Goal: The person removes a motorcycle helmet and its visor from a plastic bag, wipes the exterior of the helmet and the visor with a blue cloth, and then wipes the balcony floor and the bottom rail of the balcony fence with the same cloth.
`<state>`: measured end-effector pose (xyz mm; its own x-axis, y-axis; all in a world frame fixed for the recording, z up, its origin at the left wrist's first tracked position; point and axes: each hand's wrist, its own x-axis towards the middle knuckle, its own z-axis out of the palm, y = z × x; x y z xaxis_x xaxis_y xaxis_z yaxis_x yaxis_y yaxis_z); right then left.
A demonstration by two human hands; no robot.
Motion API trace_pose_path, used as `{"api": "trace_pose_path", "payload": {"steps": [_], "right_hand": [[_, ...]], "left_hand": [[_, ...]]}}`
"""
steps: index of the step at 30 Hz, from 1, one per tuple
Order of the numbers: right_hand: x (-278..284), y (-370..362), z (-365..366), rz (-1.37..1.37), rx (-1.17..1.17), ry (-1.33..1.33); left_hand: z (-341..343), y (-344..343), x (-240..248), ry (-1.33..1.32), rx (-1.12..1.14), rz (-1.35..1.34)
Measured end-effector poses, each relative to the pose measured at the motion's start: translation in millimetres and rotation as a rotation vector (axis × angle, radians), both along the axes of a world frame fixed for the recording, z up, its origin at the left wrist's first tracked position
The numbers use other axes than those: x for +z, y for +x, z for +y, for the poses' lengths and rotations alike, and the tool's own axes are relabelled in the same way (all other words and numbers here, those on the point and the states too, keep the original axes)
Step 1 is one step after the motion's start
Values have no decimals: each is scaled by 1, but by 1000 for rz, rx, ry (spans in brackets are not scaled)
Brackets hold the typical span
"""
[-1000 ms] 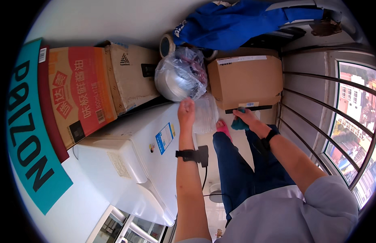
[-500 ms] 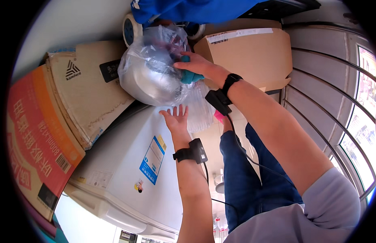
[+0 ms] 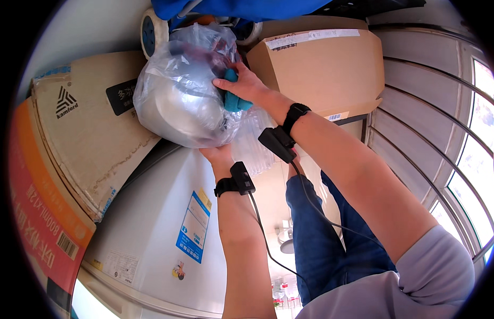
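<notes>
A clear plastic bag (image 3: 172,109) wraps a large rounded, silvery thing, whose kind the film hides. My right hand (image 3: 246,85) is closed around a teal cloth (image 3: 236,102) at the bag's right side, with its fingertips against the film. Below the bag's lower edge is my left hand (image 3: 219,154), palm side toward the bag. Its fingers are hidden behind the bag, so their pose does not show. A ribbed, clear plastic wrap (image 3: 256,146) hangs beside the left hand.
The bag sits above a white fridge (image 3: 151,212). Brown cartons (image 3: 93,127) and a red-orange carton (image 3: 50,223) stand at left. Another carton (image 3: 321,74) lies behind at right, near metal rails (image 3: 427,119). A wheel (image 3: 153,34) and blue fabric (image 3: 231,8) are beyond the bag.
My left hand has moved up to the bag's underside, and its spread fingers have gone out of sight. The right hand keeps the teal cloth at the bag. The view has shifted slightly.
</notes>
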<state>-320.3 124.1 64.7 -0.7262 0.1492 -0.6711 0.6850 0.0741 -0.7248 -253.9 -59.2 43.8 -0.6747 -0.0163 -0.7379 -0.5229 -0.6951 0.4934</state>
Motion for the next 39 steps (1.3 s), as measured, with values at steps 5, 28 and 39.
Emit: {"api": "trace_pose_path", "payload": {"steps": [5, 28, 39], "right_hand": [[3, 19, -8, -15, 62, -10], [-17, 6, -2, -288, -178, -603], [-2, 0, 3, -341, -147, -1049]], "left_hand": [[-4, 8, -17, 10, 49, 11], [-3, 22, -31, 16, 91, -82], [15, 48, 25, -160, 229, -145]]}}
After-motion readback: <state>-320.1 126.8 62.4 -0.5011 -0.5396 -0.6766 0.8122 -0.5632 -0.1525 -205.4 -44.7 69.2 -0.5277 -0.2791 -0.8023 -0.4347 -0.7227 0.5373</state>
